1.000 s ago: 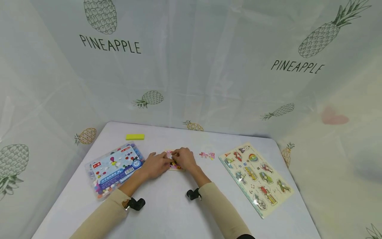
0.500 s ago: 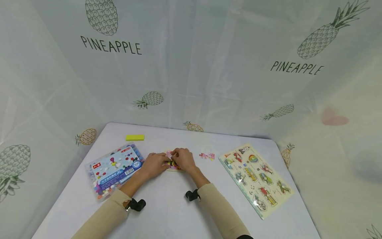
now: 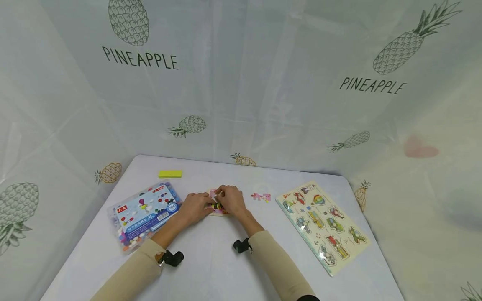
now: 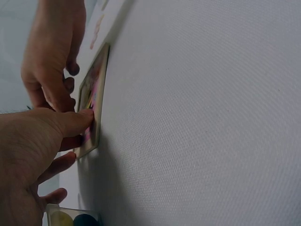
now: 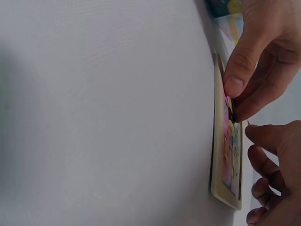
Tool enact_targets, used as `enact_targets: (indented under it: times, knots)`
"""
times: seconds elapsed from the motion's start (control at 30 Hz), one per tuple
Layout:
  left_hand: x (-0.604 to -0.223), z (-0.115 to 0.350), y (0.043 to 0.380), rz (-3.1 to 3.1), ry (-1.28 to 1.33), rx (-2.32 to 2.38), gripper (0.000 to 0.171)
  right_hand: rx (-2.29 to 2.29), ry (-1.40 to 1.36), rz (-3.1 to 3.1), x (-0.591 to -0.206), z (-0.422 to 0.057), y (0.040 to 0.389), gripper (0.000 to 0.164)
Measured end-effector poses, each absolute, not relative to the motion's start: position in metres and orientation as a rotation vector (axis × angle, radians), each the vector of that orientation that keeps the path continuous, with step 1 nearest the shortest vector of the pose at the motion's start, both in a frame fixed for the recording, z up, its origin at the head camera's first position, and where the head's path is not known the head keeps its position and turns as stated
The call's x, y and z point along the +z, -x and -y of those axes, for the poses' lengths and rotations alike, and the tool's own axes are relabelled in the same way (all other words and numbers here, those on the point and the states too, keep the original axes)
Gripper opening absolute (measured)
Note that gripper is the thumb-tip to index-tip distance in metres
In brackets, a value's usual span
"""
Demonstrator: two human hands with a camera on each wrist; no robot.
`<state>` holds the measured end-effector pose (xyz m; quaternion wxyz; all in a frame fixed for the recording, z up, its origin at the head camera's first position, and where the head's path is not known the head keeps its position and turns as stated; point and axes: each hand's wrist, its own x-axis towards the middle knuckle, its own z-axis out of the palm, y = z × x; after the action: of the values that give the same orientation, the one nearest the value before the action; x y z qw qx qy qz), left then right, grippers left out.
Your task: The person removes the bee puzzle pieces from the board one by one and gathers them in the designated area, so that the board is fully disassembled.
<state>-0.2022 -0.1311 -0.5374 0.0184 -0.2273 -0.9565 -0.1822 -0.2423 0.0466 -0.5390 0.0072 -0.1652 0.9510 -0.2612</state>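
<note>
A small jigsaw puzzle (image 3: 220, 214) in a wooden tray frame (image 5: 217, 181) lies flat under both hands, its pink picture partly covered. My left hand (image 3: 196, 207) rests on its left part; in the right wrist view the thumb and a finger press on the picture with fairly straight fingers. From the far right side, my right hand (image 3: 232, 200) reaches over the frame. Its thumb and forefinger pinch a small puzzle piece (image 5: 248, 123), seen edge-on just above the picture. Several loose pink puzzle pieces (image 3: 261, 196) lie right of the frame.
A clear plastic box (image 3: 147, 213) of coloured balls with a blue label stands left of the left hand. Behind it is a yellow block (image 3: 170, 174). A wooden vehicle puzzle board (image 3: 323, 225) lies on the right of the white table (image 3: 211, 267). A pineapple-print curtain (image 3: 256, 92) hangs behind.
My left hand has drawn back slightly to the left, showing more of the black and yellow part of the picture. The right hand stays over the puzzle with only small movements.
</note>
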Motion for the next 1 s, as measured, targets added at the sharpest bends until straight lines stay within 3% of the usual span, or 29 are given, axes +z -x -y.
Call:
enact_targets:
  times: [0.53,1.0]
  knots:
    - [-0.539,0.132,0.203,2.947,0.739,-0.541,0.024,-0.784,0.479,-3.005,-0.532,-0.055,0.240,0.012]
    - [-0.543,0.134,0.204,2.939,0.742,-0.533,0.024,-0.855,0.399,-2.999,-0.530,-0.101,0.240,0.012]
